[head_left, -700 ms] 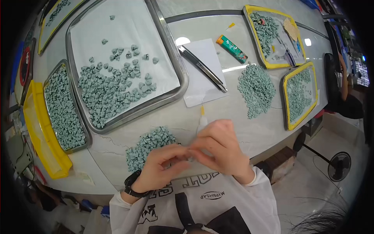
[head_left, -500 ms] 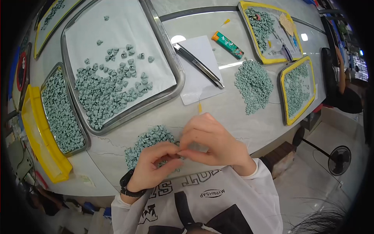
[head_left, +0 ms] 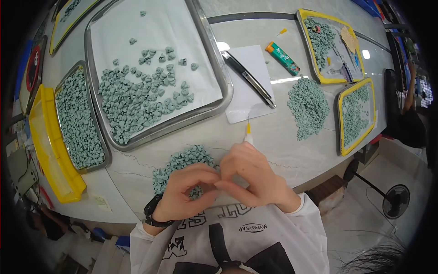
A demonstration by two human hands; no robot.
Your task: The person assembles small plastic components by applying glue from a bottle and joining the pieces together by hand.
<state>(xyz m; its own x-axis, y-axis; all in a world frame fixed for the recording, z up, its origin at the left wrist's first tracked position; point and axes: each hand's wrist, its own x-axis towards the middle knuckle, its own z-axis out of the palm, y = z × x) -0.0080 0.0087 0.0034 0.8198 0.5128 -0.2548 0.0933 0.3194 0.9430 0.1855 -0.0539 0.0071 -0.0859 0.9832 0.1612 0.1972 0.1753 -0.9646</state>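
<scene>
My left hand, with a black watch on its wrist, has its thumb and fingers curled together into a ring. Opposite it, my right hand is bent in a pinch, and the fingertips of both hands meet. Anything between them is too small or hidden to make out. Past the right knuckles pokes a yellow needle tip on a white nozzle; whether the hand holds it or it lies on the table, I cannot tell. Behind and under my left hand spreads a pile of small grey-green folded pieces.
A metal tray lined with white holds larger green pieces. Left of it stand a smaller filled tray and a yellow tray. A box cutter lies on paper, near a green tube, a loose pile and yellow-rimmed trays.
The view has shifted, so the table things sit farther right. My hands stay fingertip to fingertip, with the right fingers slightly changed in pose. More of the white nozzle shows.
</scene>
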